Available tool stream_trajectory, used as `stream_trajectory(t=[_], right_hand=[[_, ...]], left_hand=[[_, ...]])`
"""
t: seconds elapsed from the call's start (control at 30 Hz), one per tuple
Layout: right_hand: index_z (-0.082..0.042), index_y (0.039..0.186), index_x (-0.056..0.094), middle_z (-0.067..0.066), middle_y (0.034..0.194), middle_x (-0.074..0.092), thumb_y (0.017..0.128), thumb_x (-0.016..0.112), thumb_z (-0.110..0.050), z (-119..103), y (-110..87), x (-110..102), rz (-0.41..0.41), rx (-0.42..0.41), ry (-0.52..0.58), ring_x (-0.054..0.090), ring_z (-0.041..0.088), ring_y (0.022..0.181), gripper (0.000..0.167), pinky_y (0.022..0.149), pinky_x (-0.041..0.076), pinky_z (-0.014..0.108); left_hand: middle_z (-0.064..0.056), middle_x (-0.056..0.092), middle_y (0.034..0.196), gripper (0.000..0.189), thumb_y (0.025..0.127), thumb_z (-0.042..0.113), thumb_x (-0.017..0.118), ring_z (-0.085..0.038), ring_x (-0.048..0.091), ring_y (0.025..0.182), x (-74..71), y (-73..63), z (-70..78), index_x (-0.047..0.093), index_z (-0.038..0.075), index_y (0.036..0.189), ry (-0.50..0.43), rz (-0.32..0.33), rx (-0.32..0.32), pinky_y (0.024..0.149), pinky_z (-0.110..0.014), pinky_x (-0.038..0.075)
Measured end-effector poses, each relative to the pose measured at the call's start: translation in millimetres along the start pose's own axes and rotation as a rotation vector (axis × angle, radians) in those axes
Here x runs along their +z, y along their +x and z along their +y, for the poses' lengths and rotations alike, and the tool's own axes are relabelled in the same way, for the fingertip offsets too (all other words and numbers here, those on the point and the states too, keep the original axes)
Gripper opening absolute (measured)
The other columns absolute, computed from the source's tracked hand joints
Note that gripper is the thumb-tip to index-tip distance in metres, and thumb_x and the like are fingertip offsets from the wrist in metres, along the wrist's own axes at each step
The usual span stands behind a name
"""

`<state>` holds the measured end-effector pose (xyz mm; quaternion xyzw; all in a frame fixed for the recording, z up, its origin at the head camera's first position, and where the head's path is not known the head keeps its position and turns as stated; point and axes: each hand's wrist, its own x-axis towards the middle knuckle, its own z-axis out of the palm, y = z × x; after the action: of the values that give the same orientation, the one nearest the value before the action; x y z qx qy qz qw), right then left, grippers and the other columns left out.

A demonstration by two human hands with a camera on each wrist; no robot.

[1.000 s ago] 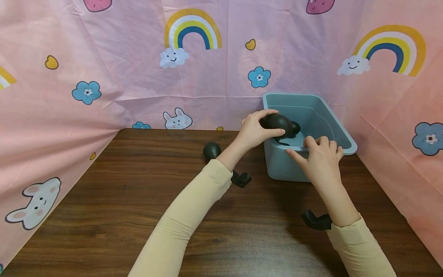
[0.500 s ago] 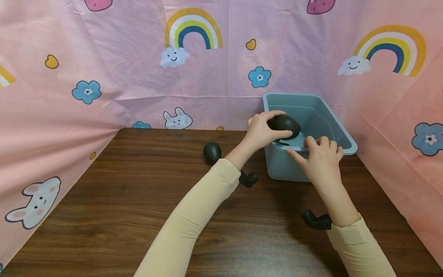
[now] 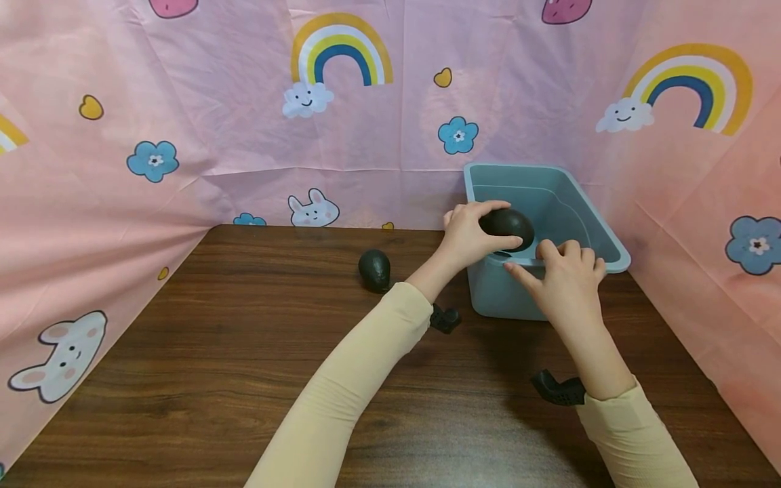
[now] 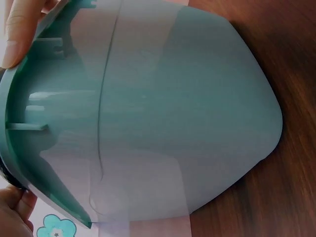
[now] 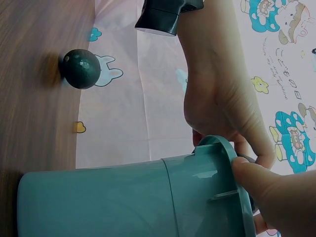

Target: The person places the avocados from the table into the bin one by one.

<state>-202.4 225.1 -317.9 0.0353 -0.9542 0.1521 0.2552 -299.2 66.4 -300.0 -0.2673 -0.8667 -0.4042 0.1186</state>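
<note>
A dark green avocado is between the thumb and fingers of my left hand, low within the mouth of the blue-grey plastic bin. My right hand grips the bin's near rim, fingers over the inside and thumb along the outer edge; the right wrist view shows that thumb against the rim. A second avocado lies on the table, left of the bin, and appears as a round dark shape in the right wrist view. A thin dark sliver shows inside the bin below the held avocado, mostly hidden.
The brown wooden table is enclosed at the back and sides by a pink patterned cloth. The bin stands at the back right, near the cloth. A black wrist mount projects from the right sleeve, another from the left.
My left hand has moved slightly right and downward with the avocado, deeper into the bin's opening. Another dark shape behind it has become hidden. The right hand stays on the rim.
</note>
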Motion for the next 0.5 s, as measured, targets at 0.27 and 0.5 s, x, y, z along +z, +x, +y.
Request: stream_trajectory(t=[0.27,0.5], right_hand=[[-0.003,0.098,0.054,0.028,0.106,0.043,0.086,0.065,-0.054,0.6,-1.2,-0.5,-0.001,0.001,0.006,0.036,0.05,0.1,0.054,0.089,0.021,0.071],[-0.003,0.097,0.054,0.028,0.106,0.043,0.085,0.066,-0.054,0.2,-0.6,-0.3,0.005,-0.008,0.013,0.036,0.05,0.101,0.053,0.089,0.021,0.071]], left_hand=[[0.01,0.057,0.123,0.063,0.076,0.051,0.077,-0.012,0.04,0.111,6.1,0.3,0.0,0.058,0.031,0.132,0.028,-0.004,-0.002,0.102,-0.041,0.019],[0.008,0.055,0.124,0.062,0.075,0.053,0.076,-0.013,0.041,0.109,9.9,0.7,0.2,0.058,0.034,0.131,0.085,-0.016,-0.008,0.103,-0.04,0.019]])
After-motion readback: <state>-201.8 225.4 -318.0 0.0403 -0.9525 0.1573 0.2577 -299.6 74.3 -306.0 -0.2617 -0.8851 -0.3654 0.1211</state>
